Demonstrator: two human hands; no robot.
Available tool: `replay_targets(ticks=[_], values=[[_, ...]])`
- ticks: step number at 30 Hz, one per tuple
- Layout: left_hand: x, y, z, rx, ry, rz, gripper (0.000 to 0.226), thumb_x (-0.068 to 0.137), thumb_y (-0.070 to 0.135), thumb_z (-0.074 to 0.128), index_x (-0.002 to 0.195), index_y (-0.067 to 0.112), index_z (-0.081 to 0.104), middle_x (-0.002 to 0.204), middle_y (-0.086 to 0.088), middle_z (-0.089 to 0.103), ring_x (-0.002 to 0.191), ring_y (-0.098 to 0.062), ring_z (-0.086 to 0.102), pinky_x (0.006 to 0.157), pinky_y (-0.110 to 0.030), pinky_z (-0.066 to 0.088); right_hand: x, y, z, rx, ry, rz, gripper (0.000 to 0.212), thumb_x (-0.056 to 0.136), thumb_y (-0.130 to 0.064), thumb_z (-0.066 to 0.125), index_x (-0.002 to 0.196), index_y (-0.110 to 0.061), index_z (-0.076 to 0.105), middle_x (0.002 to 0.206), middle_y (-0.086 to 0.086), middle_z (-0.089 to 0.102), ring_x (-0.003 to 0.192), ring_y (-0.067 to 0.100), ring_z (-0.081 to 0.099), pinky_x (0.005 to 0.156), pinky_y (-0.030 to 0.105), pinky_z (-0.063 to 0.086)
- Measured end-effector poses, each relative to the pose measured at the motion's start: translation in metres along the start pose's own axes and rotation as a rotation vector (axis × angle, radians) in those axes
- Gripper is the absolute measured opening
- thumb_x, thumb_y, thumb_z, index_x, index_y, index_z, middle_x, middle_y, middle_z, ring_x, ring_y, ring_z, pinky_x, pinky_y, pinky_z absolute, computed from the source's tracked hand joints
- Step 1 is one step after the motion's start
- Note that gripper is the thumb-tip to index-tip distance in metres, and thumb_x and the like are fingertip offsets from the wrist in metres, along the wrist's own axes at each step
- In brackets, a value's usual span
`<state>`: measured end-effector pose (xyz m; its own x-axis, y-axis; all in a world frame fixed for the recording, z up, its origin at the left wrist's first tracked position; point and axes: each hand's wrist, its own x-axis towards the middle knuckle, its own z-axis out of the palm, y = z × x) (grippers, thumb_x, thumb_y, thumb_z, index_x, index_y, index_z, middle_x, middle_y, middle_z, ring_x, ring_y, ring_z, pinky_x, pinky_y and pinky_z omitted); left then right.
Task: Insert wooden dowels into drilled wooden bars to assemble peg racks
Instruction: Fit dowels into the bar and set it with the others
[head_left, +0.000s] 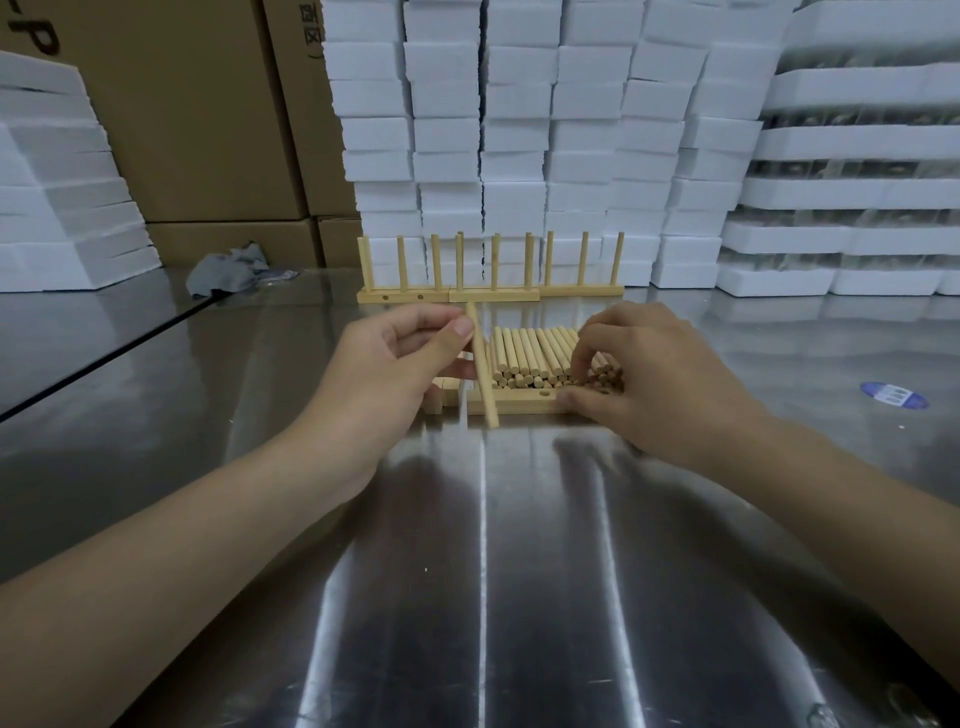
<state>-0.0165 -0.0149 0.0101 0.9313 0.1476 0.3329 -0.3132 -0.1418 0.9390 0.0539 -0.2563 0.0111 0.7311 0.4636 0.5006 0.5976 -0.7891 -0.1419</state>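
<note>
My left hand (395, 358) pinches a single wooden dowel (483, 374) between thumb and fingers; the dowel slants down and crosses in front of a drilled wooden bar (519, 402) lying flat on the metal table. My right hand (649, 374) has its curled fingers on the pile of loose dowels (530, 353) just behind the bar, with the thumb against the bar's right part. Whether it grips a dowel is hidden by the fingers. Assembled peg racks (488, 280) with upright dowels stand in a row farther back. More bars (441, 395) lie under my left hand.
The table is shiny steel (493, 571). White foam blocks (519, 130) are stacked high behind the racks and at both sides. Cardboard boxes (197, 114) stand at the back left, a grey rag (228, 273) lies near them, and a blue sticker (892, 395) is on the right.
</note>
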Motion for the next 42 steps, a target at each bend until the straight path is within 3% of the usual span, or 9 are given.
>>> replay_targets(ticks=[4, 7, 12, 19, 26, 32, 36, 39, 42], values=[[0.0, 0.001, 0.0, -0.05, -0.009, -0.014, 0.016, 0.104, 0.023, 0.067, 0.116, 0.016, 0.076, 0.105, 0.001, 0.083, 0.094, -0.015, 0.08, 0.06, -0.016, 0.054, -0.003, -0.016, -0.003, 0.454, 0.042, 0.029, 0.016, 0.102, -0.044, 0.063, 0.094, -0.034, 0.073, 0.09, -0.017, 0.072, 0.093, 0.0, 0.066, 0.078, 0.013, 0.047], [0.0, 0.0, 0.001, -0.072, -0.005, -0.018, 0.016, 0.104, 0.022, 0.067, 0.116, 0.015, 0.075, 0.105, 0.0, 0.083, 0.095, -0.016, 0.08, 0.061, -0.015, 0.055, -0.008, -0.031, -0.003, 0.677, -0.096, 0.006, 0.021, 0.102, -0.048, 0.064, 0.097, -0.032, 0.078, 0.091, -0.013, 0.078, 0.09, 0.007, 0.074, 0.087, 0.033, 0.059], [0.0, -0.001, 0.0, -0.111, 0.011, -0.018, 0.017, 0.105, 0.021, 0.066, 0.117, 0.013, 0.075, 0.107, -0.002, 0.083, 0.094, -0.017, 0.081, 0.062, -0.016, 0.056, -0.008, -0.037, 0.004, 0.708, -0.154, -0.027, 0.01, 0.089, -0.032, 0.084, 0.095, -0.026, 0.079, 0.084, -0.004, 0.078, 0.082, 0.014, 0.075, 0.085, 0.039, 0.061], [0.001, -0.001, -0.002, -0.123, 0.001, -0.015, 0.017, 0.105, 0.02, 0.066, 0.119, 0.017, 0.075, 0.109, 0.0, 0.082, 0.098, -0.018, 0.08, 0.063, -0.017, 0.057, -0.009, -0.032, 0.007, 0.625, -0.166, -0.087, 0.013, 0.087, -0.04, 0.085, 0.082, -0.031, 0.077, 0.076, -0.012, 0.075, 0.072, 0.006, 0.072, 0.068, 0.018, 0.056], [0.0, 0.0, -0.002, -0.063, -0.058, 0.023, 0.021, 0.101, 0.021, 0.07, 0.121, 0.023, 0.074, 0.111, 0.004, 0.082, 0.101, -0.016, 0.079, 0.071, -0.029, 0.053, -0.011, -0.033, 0.009, 0.642, -0.219, -0.086, 0.02, 0.095, -0.044, 0.076, 0.081, -0.029, 0.076, 0.077, -0.011, 0.077, 0.076, 0.009, 0.075, 0.076, 0.034, 0.063], [-0.003, 0.001, 0.001, 0.026, -0.117, 0.045, 0.026, 0.096, 0.017, 0.075, 0.121, 0.024, 0.076, 0.108, 0.003, 0.082, 0.099, -0.015, 0.079, 0.067, -0.02, 0.055, -0.012, -0.033, 0.01, 0.627, -0.23, -0.097, 0.018, 0.096, -0.041, 0.075, 0.083, -0.028, 0.075, 0.078, -0.012, 0.076, 0.075, 0.004, 0.073, 0.068, 0.013, 0.052], [-0.003, -0.001, 0.003, 0.061, -0.119, 0.088, 0.029, 0.091, 0.013, 0.081, 0.12, 0.014, 0.078, 0.103, 0.0, 0.083, 0.098, -0.012, 0.079, 0.076, -0.017, 0.057, -0.01, -0.037, 0.01, 0.761, -0.156, -0.085, 0.013, 0.095, -0.041, 0.076, 0.09, -0.029, 0.077, 0.086, -0.009, 0.077, 0.08, 0.005, 0.071, 0.069, 0.013, 0.049], [-0.002, -0.004, 0.001, 0.311, -0.11, 0.221, 0.024, 0.095, 0.027, 0.079, 0.119, 0.023, 0.08, 0.104, 0.011, 0.081, 0.102, -0.007, 0.073, 0.084, -0.022, 0.056, -0.007, -0.035, 0.009, 0.815, -0.095, -0.054, 0.011, 0.097, -0.029, 0.076, 0.089, -0.021, 0.078, 0.081, -0.003, 0.077, 0.08, 0.014, 0.072, 0.079, 0.034, 0.058], [0.001, -0.008, -0.009, 0.887, -0.117, 0.352, 0.029, 0.099, 0.052, 0.065, 0.124, 0.041, 0.075, 0.113, 0.025, 0.068, 0.113, -0.003, 0.054, 0.097, -0.037, 0.043, -0.005, -0.032, 0.008, 0.904, -0.002, 0.057, 0.005, 0.097, -0.023, 0.076, 0.094, -0.02, 0.074, 0.076, 0.003, 0.076, 0.074, 0.023, 0.07, 0.071, 0.043, 0.057]])
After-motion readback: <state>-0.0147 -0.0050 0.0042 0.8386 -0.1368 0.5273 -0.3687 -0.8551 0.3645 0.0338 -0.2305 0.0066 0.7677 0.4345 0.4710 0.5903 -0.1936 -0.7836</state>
